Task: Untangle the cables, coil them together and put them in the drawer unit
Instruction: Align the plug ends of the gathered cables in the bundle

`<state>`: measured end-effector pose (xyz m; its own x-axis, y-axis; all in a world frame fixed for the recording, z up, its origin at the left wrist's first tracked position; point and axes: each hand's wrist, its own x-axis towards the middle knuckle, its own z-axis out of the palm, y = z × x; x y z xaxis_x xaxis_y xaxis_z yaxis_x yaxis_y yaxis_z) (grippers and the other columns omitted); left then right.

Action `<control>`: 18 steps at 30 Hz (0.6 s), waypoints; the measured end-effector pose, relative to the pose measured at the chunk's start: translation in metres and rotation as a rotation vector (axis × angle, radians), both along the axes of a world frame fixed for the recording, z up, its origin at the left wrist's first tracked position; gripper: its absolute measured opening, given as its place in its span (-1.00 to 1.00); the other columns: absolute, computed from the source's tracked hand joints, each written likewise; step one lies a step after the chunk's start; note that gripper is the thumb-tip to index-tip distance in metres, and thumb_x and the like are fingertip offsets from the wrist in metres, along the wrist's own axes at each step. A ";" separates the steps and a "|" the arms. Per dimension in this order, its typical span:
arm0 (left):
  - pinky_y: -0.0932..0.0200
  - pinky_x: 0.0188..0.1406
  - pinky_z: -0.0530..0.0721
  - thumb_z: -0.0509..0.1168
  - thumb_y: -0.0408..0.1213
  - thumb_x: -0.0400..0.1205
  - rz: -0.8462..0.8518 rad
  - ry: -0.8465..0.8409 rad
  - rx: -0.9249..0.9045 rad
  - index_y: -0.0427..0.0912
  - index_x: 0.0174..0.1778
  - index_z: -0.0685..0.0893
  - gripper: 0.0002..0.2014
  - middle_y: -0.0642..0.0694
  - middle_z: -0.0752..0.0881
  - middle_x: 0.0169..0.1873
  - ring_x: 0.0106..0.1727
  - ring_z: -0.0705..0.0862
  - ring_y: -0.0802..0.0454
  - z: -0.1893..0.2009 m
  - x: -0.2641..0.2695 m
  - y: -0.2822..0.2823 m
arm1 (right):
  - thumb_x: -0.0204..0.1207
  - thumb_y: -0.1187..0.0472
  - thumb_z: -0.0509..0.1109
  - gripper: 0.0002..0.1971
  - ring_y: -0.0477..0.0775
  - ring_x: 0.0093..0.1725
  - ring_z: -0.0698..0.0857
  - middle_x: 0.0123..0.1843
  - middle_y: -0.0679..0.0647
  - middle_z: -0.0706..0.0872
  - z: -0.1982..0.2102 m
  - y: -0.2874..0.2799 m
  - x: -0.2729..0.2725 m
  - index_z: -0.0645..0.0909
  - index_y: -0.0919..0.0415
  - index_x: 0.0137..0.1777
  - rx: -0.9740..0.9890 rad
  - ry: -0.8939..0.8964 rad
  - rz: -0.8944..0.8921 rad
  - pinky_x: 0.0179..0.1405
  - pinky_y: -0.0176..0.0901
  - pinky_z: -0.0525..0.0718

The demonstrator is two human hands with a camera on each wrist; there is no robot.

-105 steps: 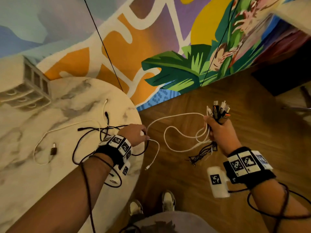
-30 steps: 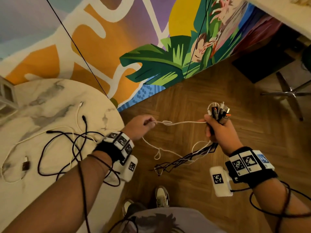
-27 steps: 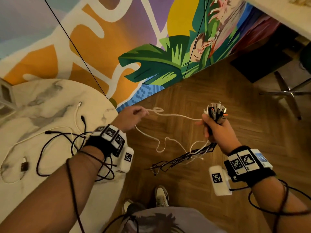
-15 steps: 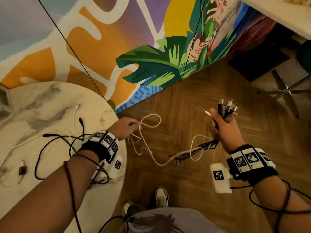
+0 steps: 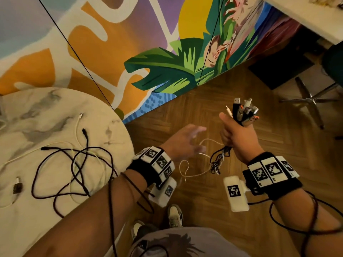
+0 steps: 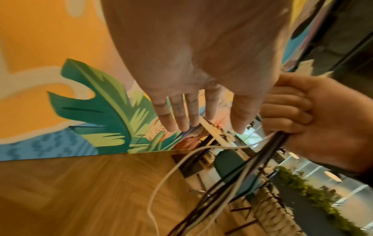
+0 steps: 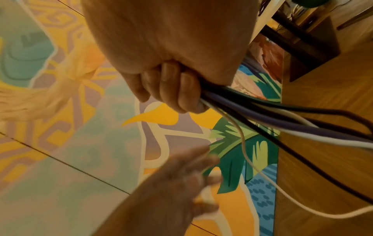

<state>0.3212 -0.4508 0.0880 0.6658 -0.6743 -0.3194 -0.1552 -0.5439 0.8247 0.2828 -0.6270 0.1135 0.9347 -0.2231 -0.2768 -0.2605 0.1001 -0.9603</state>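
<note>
My right hand (image 5: 234, 135) grips a bundle of cables (image 5: 219, 158) in its fist. Their plug ends (image 5: 244, 111) stick up above the thumb, and the black and white strands hang below over the floor. In the right wrist view the fingers (image 7: 171, 89) curl round the cable bundle (image 7: 282, 126). My left hand (image 5: 193, 141) is just left of the fist, blurred, fingers straight and spread, holding nothing. A thin white cable (image 5: 185, 171) loops down beside it. More black cables (image 5: 74, 169) and white cables (image 5: 78, 127) lie tangled on the table. The drawer unit is out of view.
The round marble table (image 5: 46, 229) is at the left, with a small plug end (image 5: 17, 187) near its left side. A painted mural wall (image 5: 130, 43) stands behind. A chair base (image 5: 311, 101) and a white desk edge (image 5: 315, 15) are at the right. My shoes (image 5: 174, 216) stand on the wooden floor.
My left hand has let go of the white cable loop and moved right toward the right fist, its fingers now spread. The white cable now hangs slack below the bundle.
</note>
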 end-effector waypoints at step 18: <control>0.22 -0.42 0.43 0.13 -0.32 0.69 0.372 0.298 -0.495 -0.29 -0.31 0.49 -0.75 -0.22 0.46 -0.48 -0.44 0.42 -0.09 0.064 0.006 0.002 | 0.33 -0.01 0.45 -0.41 -0.02 0.23 0.69 0.26 0.00 0.66 0.017 0.046 -0.005 0.40 -0.04 0.38 -0.012 -0.226 0.428 0.17 -0.09 0.68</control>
<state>0.3276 -0.4491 0.1520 0.8128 -0.5317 -0.2379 0.2409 -0.0649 0.9684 0.2775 -0.5805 0.1303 0.9797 0.1922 -0.0561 -0.0606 0.0177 -0.9980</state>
